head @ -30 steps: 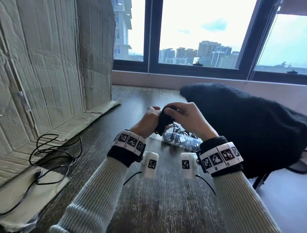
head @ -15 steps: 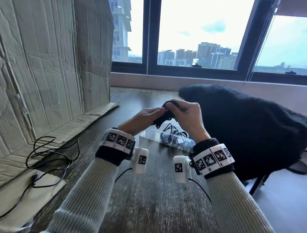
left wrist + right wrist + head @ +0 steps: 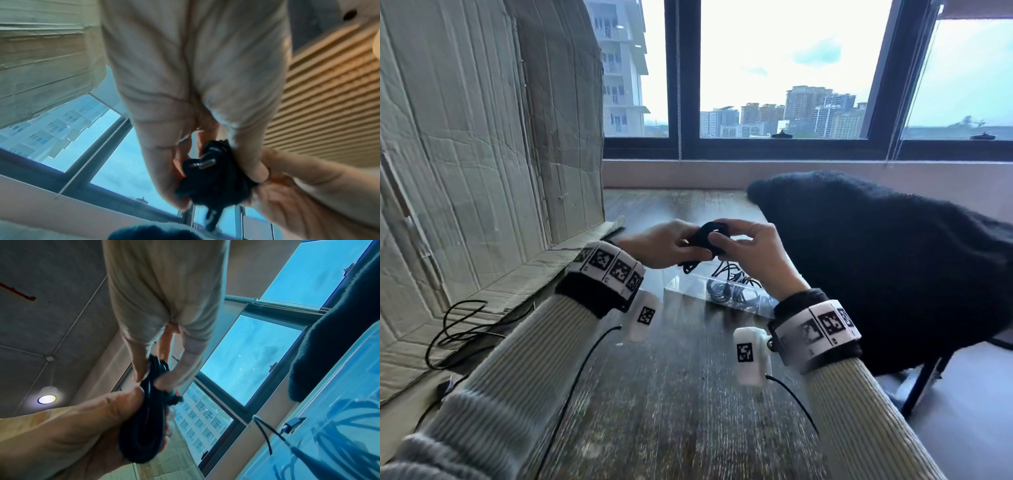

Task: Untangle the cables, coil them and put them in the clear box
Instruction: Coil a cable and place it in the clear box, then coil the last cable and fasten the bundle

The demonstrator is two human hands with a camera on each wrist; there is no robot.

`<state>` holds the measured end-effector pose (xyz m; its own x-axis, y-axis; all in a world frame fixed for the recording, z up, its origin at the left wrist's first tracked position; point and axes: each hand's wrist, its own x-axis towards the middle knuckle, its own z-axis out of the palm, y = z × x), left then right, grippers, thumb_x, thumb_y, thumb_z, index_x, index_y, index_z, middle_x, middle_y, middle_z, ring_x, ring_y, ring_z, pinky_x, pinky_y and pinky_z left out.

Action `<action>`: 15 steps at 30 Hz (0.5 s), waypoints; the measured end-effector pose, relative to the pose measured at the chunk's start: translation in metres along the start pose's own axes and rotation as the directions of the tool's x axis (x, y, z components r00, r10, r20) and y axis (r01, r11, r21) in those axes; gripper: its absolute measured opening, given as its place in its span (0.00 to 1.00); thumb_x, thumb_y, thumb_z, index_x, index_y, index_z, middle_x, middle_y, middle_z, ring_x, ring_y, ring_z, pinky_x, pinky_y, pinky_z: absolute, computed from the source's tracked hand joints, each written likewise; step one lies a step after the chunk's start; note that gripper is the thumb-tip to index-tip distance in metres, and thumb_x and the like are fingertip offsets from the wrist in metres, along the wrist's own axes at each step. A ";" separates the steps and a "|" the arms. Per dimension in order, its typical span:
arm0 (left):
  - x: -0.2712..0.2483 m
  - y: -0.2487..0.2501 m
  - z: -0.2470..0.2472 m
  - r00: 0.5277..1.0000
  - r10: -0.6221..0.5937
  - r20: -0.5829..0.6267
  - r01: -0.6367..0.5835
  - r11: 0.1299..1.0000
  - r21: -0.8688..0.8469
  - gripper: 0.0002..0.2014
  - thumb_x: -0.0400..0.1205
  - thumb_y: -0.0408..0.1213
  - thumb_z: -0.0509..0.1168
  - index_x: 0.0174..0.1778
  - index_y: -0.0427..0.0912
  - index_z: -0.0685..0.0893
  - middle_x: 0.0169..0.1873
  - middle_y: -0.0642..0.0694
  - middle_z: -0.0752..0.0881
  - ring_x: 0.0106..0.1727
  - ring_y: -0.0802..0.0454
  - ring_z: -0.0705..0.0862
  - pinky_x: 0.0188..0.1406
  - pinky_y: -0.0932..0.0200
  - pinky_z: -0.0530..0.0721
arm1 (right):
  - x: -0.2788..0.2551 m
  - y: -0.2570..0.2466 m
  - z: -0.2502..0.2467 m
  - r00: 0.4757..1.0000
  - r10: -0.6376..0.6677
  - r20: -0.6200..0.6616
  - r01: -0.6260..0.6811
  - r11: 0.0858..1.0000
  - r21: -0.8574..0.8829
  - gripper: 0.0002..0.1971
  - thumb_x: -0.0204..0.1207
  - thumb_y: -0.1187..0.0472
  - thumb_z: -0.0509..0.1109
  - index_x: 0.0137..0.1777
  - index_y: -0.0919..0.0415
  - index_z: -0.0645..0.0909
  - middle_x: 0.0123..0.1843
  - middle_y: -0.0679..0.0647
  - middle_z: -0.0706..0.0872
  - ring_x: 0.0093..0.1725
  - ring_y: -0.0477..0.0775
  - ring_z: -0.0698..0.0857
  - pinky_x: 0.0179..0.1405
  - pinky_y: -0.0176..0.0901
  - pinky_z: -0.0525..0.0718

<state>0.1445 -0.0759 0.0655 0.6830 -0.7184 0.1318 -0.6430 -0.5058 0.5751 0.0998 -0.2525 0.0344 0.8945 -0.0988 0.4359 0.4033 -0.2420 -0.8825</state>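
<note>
Both hands raised slightly since a second ago; left hand (image 3: 666, 248) and right hand (image 3: 751, 250) each pinching black coiled cable (image 3: 710, 236) above clear box (image 3: 736, 294) on bench (image 3: 671, 394); coil tightened, likely ready for boxing; loose cable (image 3: 453, 329) left

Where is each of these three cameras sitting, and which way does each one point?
Head: worn on the head, looking forward and down at the table, clear box, both hands and sleeves.
Left wrist: looks along the left hand at the black coiled cable.
Right wrist: looks along the right hand up at the ceiling and window.
Shared: all three show the coil and both hands holding it.
</note>
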 end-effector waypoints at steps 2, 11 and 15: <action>0.017 -0.006 -0.001 0.997 -0.082 -0.009 0.082 0.985 0.153 0.05 0.85 0.42 0.62 0.47 0.48 0.82 0.31 0.55 0.83 0.35 0.53 0.81 0.33 0.63 0.76 | 0.003 0.009 -0.012 0.997 0.049 0.056 -0.034 0.972 -0.230 0.13 0.72 0.55 0.77 0.57 0.50 0.87 0.51 0.53 0.91 0.44 0.54 0.90 0.49 0.49 0.89; 0.094 -0.024 0.042 0.857 -0.488 -0.164 0.501 0.713 0.490 0.23 0.85 0.50 0.61 0.61 0.32 0.81 0.44 0.43 0.81 0.44 0.49 0.79 0.42 0.60 0.76 | -0.005 0.035 -0.069 0.905 0.421 0.066 -0.207 0.568 -0.797 0.10 0.77 0.59 0.72 0.55 0.59 0.89 0.54 0.56 0.91 0.51 0.52 0.87 0.44 0.35 0.78; 0.105 -0.024 0.050 0.817 -0.553 -0.162 0.526 0.601 0.602 0.23 0.84 0.50 0.61 0.64 0.33 0.81 0.58 0.41 0.85 0.59 0.45 0.83 0.56 0.57 0.78 | -0.005 0.038 -0.071 0.914 0.404 0.039 -0.214 0.561 -0.799 0.07 0.75 0.63 0.73 0.51 0.59 0.90 0.53 0.56 0.91 0.49 0.50 0.86 0.45 0.33 0.76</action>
<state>0.2140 -0.1628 0.0252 0.9700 -0.2298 -0.0797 -0.2354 -0.9693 -0.0708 0.0969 -0.3297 0.0107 0.9880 -0.1506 0.0348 -0.1194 -0.8861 -0.4478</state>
